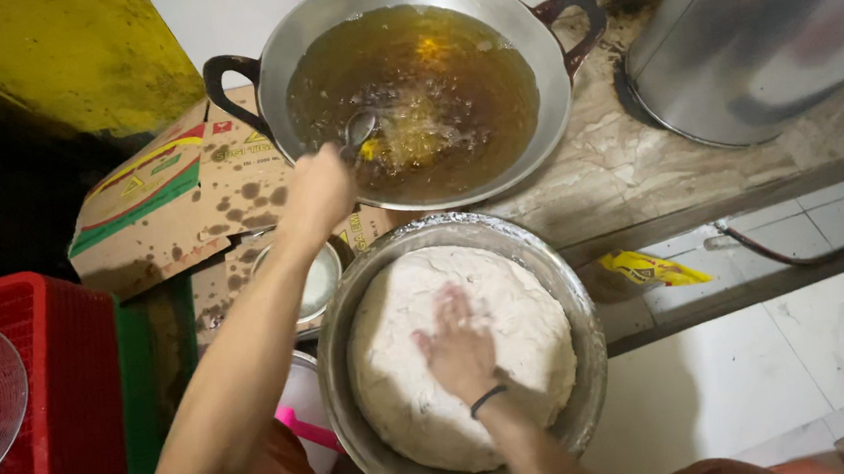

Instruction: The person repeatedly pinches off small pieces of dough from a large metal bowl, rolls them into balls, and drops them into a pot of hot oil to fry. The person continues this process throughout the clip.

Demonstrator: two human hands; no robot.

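- A person's left hand (316, 190) is clenched around the handle of a metal spoon (359, 130), its bowl dipped at the near edge of the oil in a wide wok (545, 117).
- The right hand (459, 347) lies flat and open, fingers spread, pressed on the top of a large mound of pale dough (392, 370), grasping nothing.
- The dough fills a steel bowl (580, 305) almost to its wall; only a thin ring of bare metal shows around it.
- The bowl's far rim sits just beside the wok's near rim, leaving the left hand a narrow gap above both.
- Left of the left forearm lie oil-spotted cardboard (173, 201) and a red crate (63, 396), crowding that side.
- Right of the right hand, beyond the counter's edge, open tiled floor (755, 381) leaves free room.
- A big steel pot (759, 50) stands beyond, well apart from both hands.
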